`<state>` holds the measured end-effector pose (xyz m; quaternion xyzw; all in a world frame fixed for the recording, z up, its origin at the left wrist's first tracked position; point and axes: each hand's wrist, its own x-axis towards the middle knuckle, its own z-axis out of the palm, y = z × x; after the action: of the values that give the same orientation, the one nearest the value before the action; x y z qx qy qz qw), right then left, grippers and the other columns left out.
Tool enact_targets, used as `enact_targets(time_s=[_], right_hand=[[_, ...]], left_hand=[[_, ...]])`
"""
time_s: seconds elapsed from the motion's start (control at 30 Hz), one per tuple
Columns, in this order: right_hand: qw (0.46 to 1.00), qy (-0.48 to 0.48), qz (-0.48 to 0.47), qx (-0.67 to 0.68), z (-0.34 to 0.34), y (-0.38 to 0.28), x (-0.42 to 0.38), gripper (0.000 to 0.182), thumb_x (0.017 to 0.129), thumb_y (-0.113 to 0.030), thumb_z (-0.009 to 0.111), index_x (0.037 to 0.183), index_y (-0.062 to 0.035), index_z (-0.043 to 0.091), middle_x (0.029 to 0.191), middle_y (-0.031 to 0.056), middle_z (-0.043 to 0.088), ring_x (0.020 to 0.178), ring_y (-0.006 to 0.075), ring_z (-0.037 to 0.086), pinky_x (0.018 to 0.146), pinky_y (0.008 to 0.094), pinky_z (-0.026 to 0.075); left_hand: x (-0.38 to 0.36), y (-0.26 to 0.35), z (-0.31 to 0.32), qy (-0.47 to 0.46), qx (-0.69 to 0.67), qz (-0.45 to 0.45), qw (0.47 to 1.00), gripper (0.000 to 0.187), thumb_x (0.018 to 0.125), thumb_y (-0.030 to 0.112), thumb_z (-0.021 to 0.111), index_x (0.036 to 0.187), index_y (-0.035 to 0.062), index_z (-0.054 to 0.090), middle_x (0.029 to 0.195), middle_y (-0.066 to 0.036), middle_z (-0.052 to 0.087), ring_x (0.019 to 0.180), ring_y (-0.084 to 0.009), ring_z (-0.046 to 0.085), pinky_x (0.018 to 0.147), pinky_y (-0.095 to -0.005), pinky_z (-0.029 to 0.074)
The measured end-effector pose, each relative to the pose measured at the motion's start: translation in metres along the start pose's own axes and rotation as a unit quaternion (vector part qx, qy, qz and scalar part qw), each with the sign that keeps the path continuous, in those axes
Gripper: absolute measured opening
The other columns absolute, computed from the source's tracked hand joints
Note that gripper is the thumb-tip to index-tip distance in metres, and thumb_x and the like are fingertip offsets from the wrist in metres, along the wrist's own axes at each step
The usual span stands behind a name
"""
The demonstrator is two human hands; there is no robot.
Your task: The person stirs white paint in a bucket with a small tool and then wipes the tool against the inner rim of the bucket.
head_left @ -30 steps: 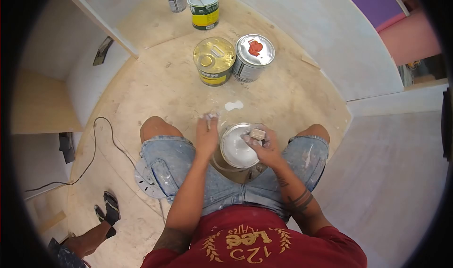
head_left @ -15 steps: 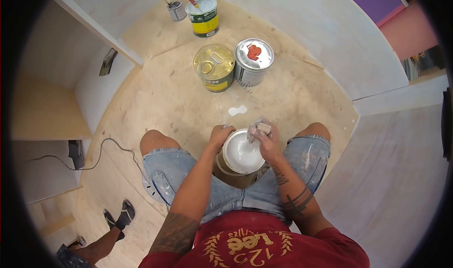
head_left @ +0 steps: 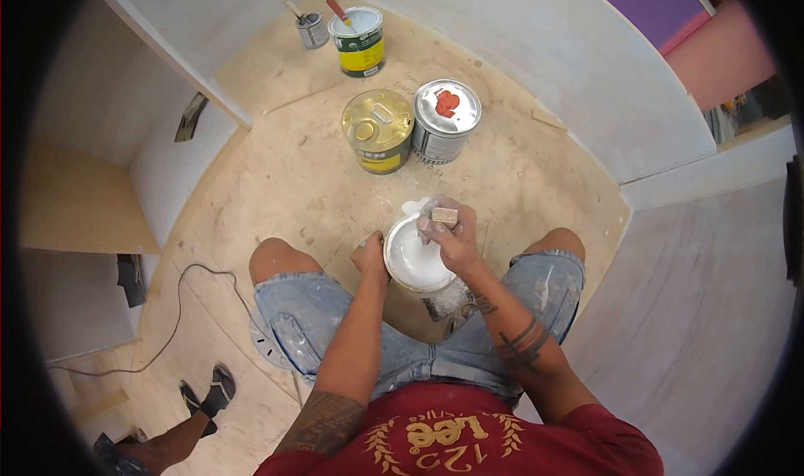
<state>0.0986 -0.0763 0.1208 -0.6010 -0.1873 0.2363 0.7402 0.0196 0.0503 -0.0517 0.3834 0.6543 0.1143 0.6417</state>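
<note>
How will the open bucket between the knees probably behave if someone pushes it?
The open bucket may resist tipping, since the left hand is against its side. A sharp push could slop its white contents, as no lid covers their glossy surface.

Maroon short-sleeved T-shirt (head_left: pixel 548 432) is catching the eye | gold "Lee" lettering (head_left: pixel 448 432) is gleaming, leaf sprays (head_left: pixel 373 442) are curving either side | faded blue denim shorts (head_left: pixel 327 317) are showing white smears | patterned tattoo (head_left: pixel 335 411) is wrapping the left arm below the sleeve | dark tattoo bands (head_left: pixel 523 342) are ringing the right forearm | pale smudges are coating the right hand (head_left: pixel 452 235)
</note>
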Motion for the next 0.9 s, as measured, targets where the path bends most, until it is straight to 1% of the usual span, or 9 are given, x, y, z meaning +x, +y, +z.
enact_targets(time_s=[0.07, 0.2, 0.27, 0.37, 0.47, 0.6, 0.67, 0.77, 0.9], right_hand=[[0.998, 0.019, -0.050, -0.013, -0.001, 0.003, 0.003, 0.016, 0.085, -0.015, 0.065, 0.083, -0.0003, 0.059, 0.068, 0.0008, 0.055, 0.061, 0.0068, 0.051, 0.053, 0.0233, 0.039], [0.992, 0.060, -0.102, -0.040, 0.007, -0.012, -0.001, 0.018, 0.089, -0.016, 0.060, 0.082, -0.0002, 0.058, 0.069, 0.0027, 0.055, 0.060, 0.0088, 0.051, 0.053, 0.0244, 0.040], [0.976, 0.098, -0.177, 0.085, 0.015, -0.012, 0.000, 0.025, 0.094, -0.020, 0.052, 0.081, 0.0007, 0.056, 0.069, 0.0049, 0.055, 0.057, 0.0113, 0.051, 0.052, 0.0263, 0.040], [0.968, 0.170, -0.111, 0.149, 0.002, 0.043, -0.001, 0.035, 0.098, -0.023, 0.044, 0.077, 0.0026, 0.054, 0.066, 0.0062, 0.055, 0.055, 0.0138, 0.049, 0.050, 0.0281, 0.039], [0.975, 0.199, -0.075, -0.068, 0.000, 0.058, -0.013, 0.041, 0.098, -0.025, 0.042, 0.070, 0.0033, 0.053, 0.062, 0.0067, 0.054, 0.051, 0.0147, 0.047, 0.048, 0.0287, 0.037], [0.991, 0.124, -0.033, -0.028, 0.023, -0.029, -0.015, 0.043, 0.097, -0.024, 0.043, 0.065, 0.0030, 0.051, 0.057, 0.0070, 0.052, 0.048, 0.0153, 0.046, 0.047, 0.0286, 0.035], [0.983, 0.098, -0.153, -0.033, 0.031, -0.054, -0.016, 0.042, 0.096, -0.023, 0.044, 0.064, 0.0027, 0.051, 0.056, 0.0072, 0.051, 0.047, 0.0147, 0.045, 0.046, 0.0292, 0.035], [0.978, 0.106, -0.174, 0.042, 0.007, 0.037, -0.006, 0.040, 0.094, -0.021, 0.046, 0.063, 0.0030, 0.051, 0.056, 0.0075, 0.051, 0.048, 0.0147, 0.046, 0.045, 0.0294, 0.034], [0.989, 0.121, -0.080, 0.006, 0.007, 0.057, -0.005, 0.040, 0.093, -0.020, 0.048, 0.061, 0.0027, 0.050, 0.056, 0.0074, 0.051, 0.048, 0.0155, 0.047, 0.045, 0.0296, 0.035]], left_hand=[[-0.012, 0.008, 0.000, -0.022, -0.127, -0.023, 0.991, 0.019, 0.077, 0.008, 0.063, 0.084, -0.0099, 0.062, 0.078, -0.015, 0.063, 0.062, -0.0213, 0.060, 0.053, -0.0362, 0.047], [0.006, -0.010, -0.004, -0.081, -0.070, -0.009, 0.994, 0.032, 0.086, 0.018, 0.057, 0.098, -0.0103, 0.064, 0.089, -0.016, 0.066, 0.074, -0.0227, 0.064, 0.064, -0.0367, 0.051], [0.004, -0.019, -0.006, -0.049, 0.028, 0.009, 0.998, 0.052, 0.089, 0.034, 0.050, 0.115, -0.0103, 0.061, 0.117, -0.023, 0.065, 0.108, -0.0330, 0.061, 0.094, -0.0380, 0.044], [-0.036, 0.009, -0.006, -0.013, 0.072, 0.078, 0.994, 0.062, 0.090, 0.039, 0.047, 0.128, -0.0090, 0.054, 0.125, -0.027, 0.060, 0.117, -0.0381, 0.056, 0.101, -0.0397, 0.040], [-0.043, 0.013, -0.002, 0.023, 0.129, 0.118, 0.984, 0.063, 0.089, 0.037, 0.049, 0.132, -0.0088, 0.050, 0.124, -0.028, 0.060, 0.116, -0.0397, 0.056, 0.101, -0.0398, 0.040], [-0.050, 0.003, -0.005, -0.020, 0.134, 0.102, 0.986, 0.061, 0.088, 0.035, 0.049, 0.133, -0.0067, 0.050, 0.125, -0.030, 0.058, 0.118, -0.0428, 0.055, 0.101, -0.0409, 0.040], [-0.051, -0.012, -0.009, 0.025, 0.139, 0.085, 0.986, 0.058, 0.087, 0.033, 0.049, 0.131, -0.0042, 0.053, 0.124, -0.030, 0.059, 0.116, -0.0444, 0.055, 0.100, -0.0423, 0.041], [-0.081, 0.017, -0.010, 0.065, 0.135, 0.061, 0.987, 0.053, 0.087, 0.033, 0.050, 0.125, -0.0038, 0.058, 0.122, -0.029, 0.061, 0.114, -0.0448, 0.057, 0.099, -0.0429, 0.042], [-0.056, 0.017, -0.004, 0.080, 0.085, 0.025, 0.993, 0.049, 0.086, 0.032, 0.051, 0.115, -0.0054, 0.064, 0.116, -0.029, 0.063, 0.109, -0.0442, 0.059, 0.097, -0.0435, 0.043]])
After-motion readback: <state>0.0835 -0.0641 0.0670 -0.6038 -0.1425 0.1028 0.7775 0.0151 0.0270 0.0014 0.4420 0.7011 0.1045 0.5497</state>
